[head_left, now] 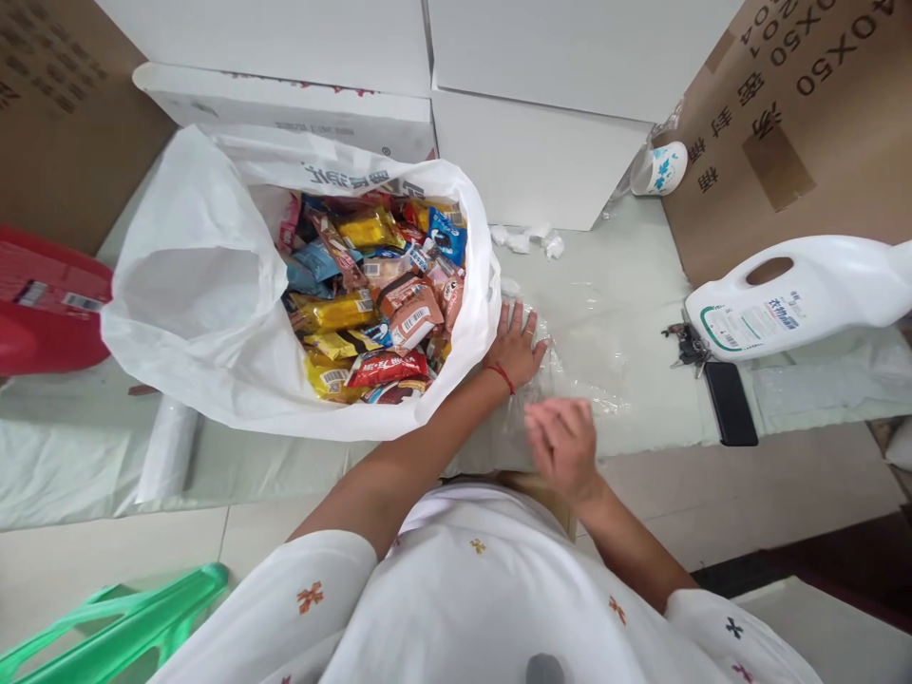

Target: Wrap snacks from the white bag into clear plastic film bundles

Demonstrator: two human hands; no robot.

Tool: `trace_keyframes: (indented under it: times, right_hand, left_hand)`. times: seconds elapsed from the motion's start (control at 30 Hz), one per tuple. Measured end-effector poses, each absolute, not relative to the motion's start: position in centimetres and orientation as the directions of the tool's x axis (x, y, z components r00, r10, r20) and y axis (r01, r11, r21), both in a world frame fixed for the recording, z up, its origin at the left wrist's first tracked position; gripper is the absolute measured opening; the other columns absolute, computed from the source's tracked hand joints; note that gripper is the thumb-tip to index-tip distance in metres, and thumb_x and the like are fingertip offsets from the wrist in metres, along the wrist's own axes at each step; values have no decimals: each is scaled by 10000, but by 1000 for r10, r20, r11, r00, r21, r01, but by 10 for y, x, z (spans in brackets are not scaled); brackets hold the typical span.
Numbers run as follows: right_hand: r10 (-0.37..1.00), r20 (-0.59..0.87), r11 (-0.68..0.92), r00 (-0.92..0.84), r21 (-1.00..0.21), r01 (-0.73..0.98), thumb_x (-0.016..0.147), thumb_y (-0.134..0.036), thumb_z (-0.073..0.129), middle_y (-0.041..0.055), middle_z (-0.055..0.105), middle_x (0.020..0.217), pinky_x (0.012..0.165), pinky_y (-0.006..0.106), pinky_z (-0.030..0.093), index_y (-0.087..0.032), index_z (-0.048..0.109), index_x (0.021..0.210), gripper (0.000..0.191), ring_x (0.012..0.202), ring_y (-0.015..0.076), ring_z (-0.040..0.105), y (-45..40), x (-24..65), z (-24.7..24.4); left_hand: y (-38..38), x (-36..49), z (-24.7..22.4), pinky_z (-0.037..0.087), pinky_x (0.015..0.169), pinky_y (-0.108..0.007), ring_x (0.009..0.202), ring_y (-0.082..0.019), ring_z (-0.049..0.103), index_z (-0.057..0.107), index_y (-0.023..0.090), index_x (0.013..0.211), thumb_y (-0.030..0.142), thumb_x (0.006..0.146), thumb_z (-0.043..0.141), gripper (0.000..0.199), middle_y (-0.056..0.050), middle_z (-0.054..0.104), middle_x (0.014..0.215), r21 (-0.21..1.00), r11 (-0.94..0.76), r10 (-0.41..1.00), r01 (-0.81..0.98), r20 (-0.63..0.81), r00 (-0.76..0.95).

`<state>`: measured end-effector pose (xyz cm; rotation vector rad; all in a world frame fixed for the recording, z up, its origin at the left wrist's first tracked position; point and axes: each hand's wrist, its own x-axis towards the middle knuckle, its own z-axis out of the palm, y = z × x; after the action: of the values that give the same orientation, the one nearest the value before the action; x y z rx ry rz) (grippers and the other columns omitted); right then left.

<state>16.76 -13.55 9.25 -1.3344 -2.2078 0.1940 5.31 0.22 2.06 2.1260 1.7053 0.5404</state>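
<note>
My left hand (518, 347), with a red string round the wrist, lies flat with fingers spread on a sheet of clear plastic (562, 366) on the table. Just to its left stands a large white plastic bag (192, 294), its mouth wide open. Packed inside are many small wrapped snacks (403, 309) in yellow, red, blue and brown wrappers. My right hand (566, 446) hovers near the table's front edge, slightly blurred, its fingers curled in with nothing seen in them.
At the right are a white detergent bottle (790, 294) lying on its side, keys (688, 349), a black phone (731, 404) and a paper cup (659, 169). White boxes (527, 157) line the back. A red container (49, 304) stands left; a green plastic stool (121, 627) is below.
</note>
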Motion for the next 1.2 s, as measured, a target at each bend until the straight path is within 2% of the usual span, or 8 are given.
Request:
trace_keyframes:
  times: [0.23,0.4,0.53,0.63,0.77,0.87,1.0,1.2]
  right_hand:
    - [981,160,149,-109,-270,951,1067,-426,314,255,480,1548,1219,573,296,-24,513,1480,609,1502,354,344,-40,259,51]
    - [986,135,-17,98,-504,863,1027,-471,379,221,434,1598,1259,587,243,-91,572,1427,584,1521,323,339,-22,301,26]
    - [881,-121,-259,458,-933,251,923,-372,587,128,647,1359,1199,498,417,-190,655,1189,328,1327,228,581,-4,334,40]
    - [770,-340,-283,540,-940,-190,888,-236,570,90,694,1048,1038,392,578,-194,624,912,72,1053,169,698,16,371,62]
    - [667,-1,-75,745,-995,66,866,-189,523,17,627,878,901,356,634,-225,560,836,60,841,140,678,19,376,84]
    - [883,293,85,366,-868,489,894,-279,545,47,684,1020,923,436,617,-245,641,957,120,971,205,675,3,328,84]
    - [790,63,562,-610,-472,679,960,-343,538,146,650,1383,1123,529,463,-207,696,1233,343,1285,300,578,7,269,69]
    - [945,38,324,-326,-263,909,1011,-389,409,179,484,1581,1223,527,305,-121,600,1424,528,1470,321,414,101,303,50]
  left_hand:
    - [-4,34,23,206,1280,-591,1610,-347,98,417,150,1574,538,1025,393,673,-150,265,1704,501,-349,933,792,102,346]
    - [-7,26,23,221,1278,-566,1611,-346,91,393,150,1585,563,996,489,726,-166,184,1724,522,-371,920,768,92,382]
    - [-6,27,25,213,1279,-562,1612,-364,53,369,165,1603,635,923,587,855,-164,120,1736,517,-344,919,784,17,393]
    - [-6,26,28,183,1290,-554,1613,-365,29,359,174,1610,685,885,610,921,-151,99,1741,506,-339,917,793,-10,398]
    - [-6,25,29,144,1301,-544,1613,-367,20,341,178,1618,709,858,624,969,-136,84,1746,502,-345,912,793,-19,409]
    - [-6,25,30,113,1305,-546,1613,-369,2,332,171,1621,745,845,609,1004,-136,70,1747,499,-355,908,791,-18,419]
    - [-6,24,32,125,1298,-560,1613,-373,4,332,181,1623,769,824,620,1033,-143,65,1747,492,-352,904,796,-41,425]
    - [-2,18,30,112,1310,-535,1614,-363,-9,321,199,1627,811,767,650,1106,-121,66,1750,512,-373,888,774,-45,458]
